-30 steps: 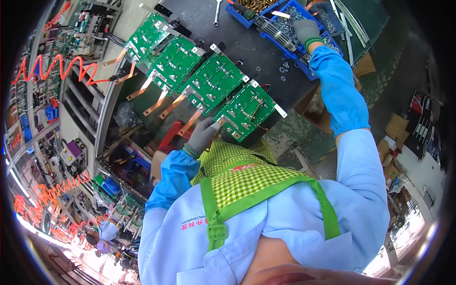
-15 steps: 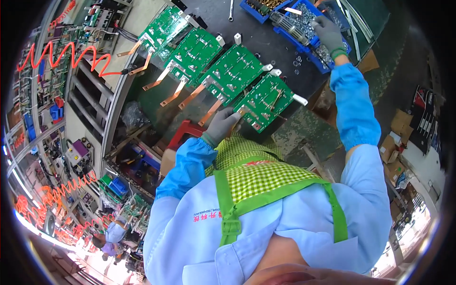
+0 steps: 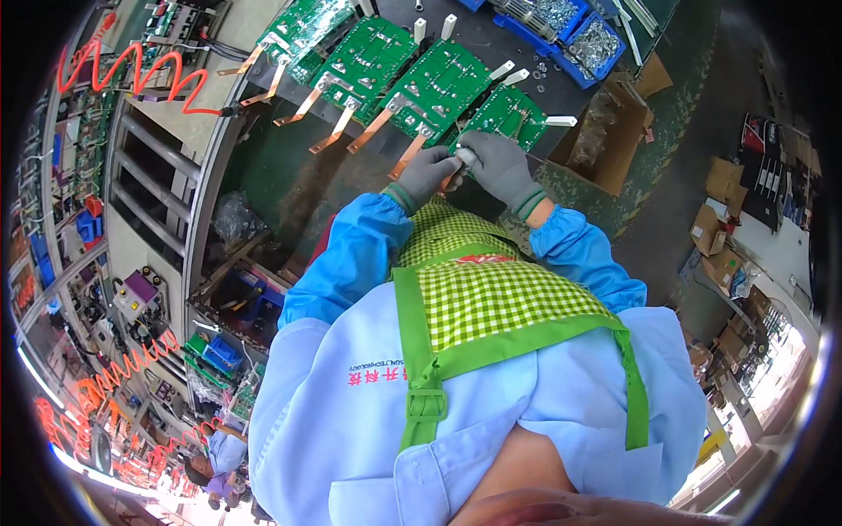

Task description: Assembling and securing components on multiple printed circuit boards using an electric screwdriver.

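Both of my gloved hands meet at the near edge of the rightmost green circuit board (image 3: 522, 110). My left hand (image 3: 425, 174) is closed in a pinch around a copper strip (image 3: 455, 181), mostly hidden between the fingers. Right against its fingertips, my right hand (image 3: 500, 168) is also pinched closed; what it grips, if anything, is too small and covered to name. To the left lies another green board (image 3: 443, 83) with copper strips (image 3: 371, 130) jutting toward me and white posts (image 3: 503, 70) at its far end. Further boards (image 3: 368, 57) of the same kind sit beyond it.
Blue bins (image 3: 572, 63) of metal hardware stand at the table's far right, with loose washers (image 3: 539, 74) beside them. An open cardboard box (image 3: 624, 158) is on the right below table level. A red coiled hose (image 3: 180, 83) hangs at the left.
My right hand has come back from the blue hardware bin to the near edge of the rightmost board, beside my left hand. The boards and bins now appear higher in the picture.
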Available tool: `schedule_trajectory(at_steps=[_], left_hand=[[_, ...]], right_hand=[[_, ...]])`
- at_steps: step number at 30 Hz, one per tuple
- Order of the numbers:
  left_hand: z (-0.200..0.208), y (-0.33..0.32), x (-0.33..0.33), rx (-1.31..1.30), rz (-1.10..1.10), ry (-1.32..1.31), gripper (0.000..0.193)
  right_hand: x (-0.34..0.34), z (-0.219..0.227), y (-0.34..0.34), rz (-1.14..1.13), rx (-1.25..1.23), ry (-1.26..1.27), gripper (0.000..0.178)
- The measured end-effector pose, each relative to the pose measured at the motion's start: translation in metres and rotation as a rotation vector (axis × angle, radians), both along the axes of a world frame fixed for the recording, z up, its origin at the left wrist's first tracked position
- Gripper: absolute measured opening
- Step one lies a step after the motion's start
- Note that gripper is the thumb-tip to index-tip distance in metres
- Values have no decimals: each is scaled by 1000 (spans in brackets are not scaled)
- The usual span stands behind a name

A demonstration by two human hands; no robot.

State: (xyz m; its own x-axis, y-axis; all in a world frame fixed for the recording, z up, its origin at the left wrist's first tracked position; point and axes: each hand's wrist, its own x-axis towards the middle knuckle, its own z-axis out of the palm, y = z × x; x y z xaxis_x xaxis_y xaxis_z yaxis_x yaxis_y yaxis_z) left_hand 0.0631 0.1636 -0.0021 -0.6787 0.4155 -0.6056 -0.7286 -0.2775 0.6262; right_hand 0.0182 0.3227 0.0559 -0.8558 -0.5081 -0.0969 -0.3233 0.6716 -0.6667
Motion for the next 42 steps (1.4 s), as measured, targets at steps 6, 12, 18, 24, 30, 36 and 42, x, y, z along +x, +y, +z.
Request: schedule_trajectory(at_steps=[6, 12, 18, 24, 30, 36, 42], left_hand=[[-2, -3, -1, -13, -86, 65, 22], [2, -1, 0, -20, 6, 43, 19], [0, -2, -2, 12, -10, 18, 20], [-4, -1, -1, 2, -12, 29, 20], [-9, -1, -1, -7, -34, 75, 20], [-10, 0, 0, -19, -2, 79, 19], [-12, -3, 0, 30, -50, 116, 20]], right_hand=[[9, -18, -1, 39, 129, 224, 16], [1, -8, -3, -93, -3, 195, 21], [5, 16, 15, 137, 229, 205, 24], [14, 0, 13, 250, 377, 447, 42], [16, -6, 13, 302, 455, 491, 41], [16, -10, 7, 126, 67, 277, 27], [11, -12, 12, 147, 47, 214, 14]])
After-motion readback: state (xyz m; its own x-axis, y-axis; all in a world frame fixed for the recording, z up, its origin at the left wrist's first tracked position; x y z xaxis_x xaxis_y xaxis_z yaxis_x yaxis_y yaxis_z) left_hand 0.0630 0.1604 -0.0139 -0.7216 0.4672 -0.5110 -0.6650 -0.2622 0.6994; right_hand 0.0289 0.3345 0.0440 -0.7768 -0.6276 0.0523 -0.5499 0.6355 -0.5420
